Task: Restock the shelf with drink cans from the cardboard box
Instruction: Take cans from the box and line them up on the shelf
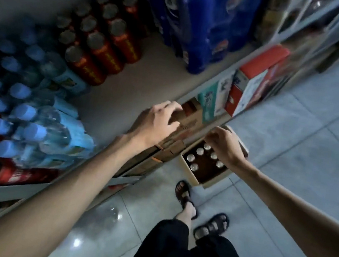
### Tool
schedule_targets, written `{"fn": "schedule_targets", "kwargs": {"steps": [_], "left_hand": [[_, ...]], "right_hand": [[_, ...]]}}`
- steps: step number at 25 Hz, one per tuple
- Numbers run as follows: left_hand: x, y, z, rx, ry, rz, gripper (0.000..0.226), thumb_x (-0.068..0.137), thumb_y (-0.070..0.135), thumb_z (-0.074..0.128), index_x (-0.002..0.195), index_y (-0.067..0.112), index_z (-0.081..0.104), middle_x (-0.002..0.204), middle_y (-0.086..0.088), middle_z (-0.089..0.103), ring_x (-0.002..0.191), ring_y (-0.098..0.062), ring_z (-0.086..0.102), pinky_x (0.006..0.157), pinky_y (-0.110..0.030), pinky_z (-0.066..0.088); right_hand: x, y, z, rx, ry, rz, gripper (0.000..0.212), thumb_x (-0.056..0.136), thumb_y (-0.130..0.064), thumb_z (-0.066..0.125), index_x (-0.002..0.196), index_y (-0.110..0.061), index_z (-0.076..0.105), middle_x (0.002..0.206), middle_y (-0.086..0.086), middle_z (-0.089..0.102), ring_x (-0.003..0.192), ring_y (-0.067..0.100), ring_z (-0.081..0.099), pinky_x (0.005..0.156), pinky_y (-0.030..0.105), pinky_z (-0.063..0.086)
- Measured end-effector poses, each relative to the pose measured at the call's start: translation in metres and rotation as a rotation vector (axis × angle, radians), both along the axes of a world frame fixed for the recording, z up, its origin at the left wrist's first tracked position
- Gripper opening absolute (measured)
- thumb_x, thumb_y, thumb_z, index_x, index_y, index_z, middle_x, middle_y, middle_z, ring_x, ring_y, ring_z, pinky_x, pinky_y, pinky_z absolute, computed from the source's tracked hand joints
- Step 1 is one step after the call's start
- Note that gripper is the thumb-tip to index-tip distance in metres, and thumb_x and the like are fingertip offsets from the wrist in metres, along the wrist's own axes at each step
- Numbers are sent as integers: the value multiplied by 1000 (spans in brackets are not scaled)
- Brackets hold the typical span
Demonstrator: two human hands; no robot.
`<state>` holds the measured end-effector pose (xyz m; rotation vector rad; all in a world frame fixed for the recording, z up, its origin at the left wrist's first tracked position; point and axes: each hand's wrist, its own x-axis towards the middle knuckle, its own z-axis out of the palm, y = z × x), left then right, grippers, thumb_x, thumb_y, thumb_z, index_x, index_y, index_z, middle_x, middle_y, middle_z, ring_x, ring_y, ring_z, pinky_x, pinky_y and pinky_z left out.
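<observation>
Cardboard box on floor: cans upright. Right hand over them, fingers curled, grip unclear. Left hand fingers spread, empty. Risk: shallow grasp drops a can.

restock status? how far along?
Done: red cans stand in rows on the shelf, with bare space beside them. In hand: no can visibly held; the left hand is spread open, and the right hand reaches into the cardboard box, its grip hidden. Left: several can tops show in the box.
</observation>
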<state>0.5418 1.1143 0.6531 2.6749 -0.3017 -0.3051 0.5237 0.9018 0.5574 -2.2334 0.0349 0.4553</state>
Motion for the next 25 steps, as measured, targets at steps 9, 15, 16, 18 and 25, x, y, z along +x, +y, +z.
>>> {"fn": "schedule_targets", "kwargs": {"steps": [9,15,16,18,25], "left_hand": [[-26,-63,-279,88,740,7,35,88,23,67,119,7,63,116,-13,68,113,-27,60,91,-29,43],[-30,-27,-531,137,861,312,68,88,31,67,144,11,34,130,-15,60,119,-33,55,96,-34,42],[-31,-23,-565,144,851,362,79,88,34,67,150,13,24,136,-18,54,124,-35,52,100,-37,40],[-34,-21,-620,161,826,383,99,86,37,70,156,15,3,146,-23,44,133,-38,43,105,-40,36],[-37,-30,-701,170,781,360,114,82,37,75,154,8,-8,145,-27,43,133,-36,45,103,-38,40]], "right_hand": [[-39,-75,-212,-140,406,15,14,86,-14,60,73,-17,55,86,16,69,83,35,67,76,42,55],[-27,-40,-465,-332,401,219,39,83,-30,71,118,-19,57,112,8,60,96,28,62,77,36,53],[-31,-27,-506,-353,414,260,51,82,-31,73,127,-19,52,116,7,56,99,28,62,78,38,54],[-42,-1,-576,-357,441,271,66,79,-33,77,134,-17,45,120,10,51,103,30,60,81,40,54],[-53,49,-688,-467,244,332,59,90,-9,57,143,-9,33,128,14,50,108,36,61,70,42,48]]}}
